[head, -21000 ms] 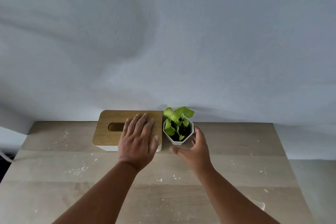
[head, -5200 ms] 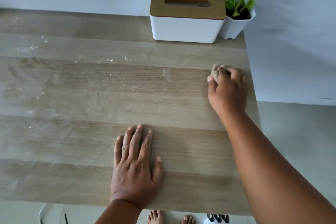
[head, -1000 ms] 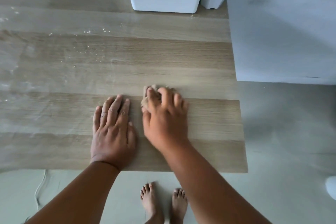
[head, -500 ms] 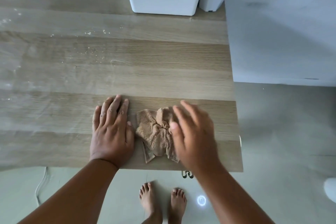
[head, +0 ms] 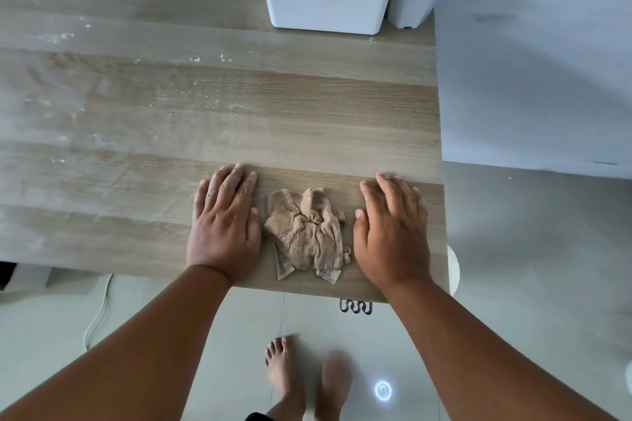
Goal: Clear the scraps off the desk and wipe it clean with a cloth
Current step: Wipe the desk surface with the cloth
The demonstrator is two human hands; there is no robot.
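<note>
Wooden desk, white crumbs remaining across its left and far parts. Tan terry cloth, released a moment ago, lies crumpled near the front edge: wiping paused, unfinished. Left hand and right hand flank it, fingers straight, palms down, holding nothing.

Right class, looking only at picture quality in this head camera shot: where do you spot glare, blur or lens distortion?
Head view: pale glare washes the left of the desk, dimming its grain; a bright ring of light reflects off the floor beside the feet; the right hand is slightly motion-blurred at its fingertips; the cloth is sharp; the wide lens bows the desk's right edge and splays the arms outward.
</note>
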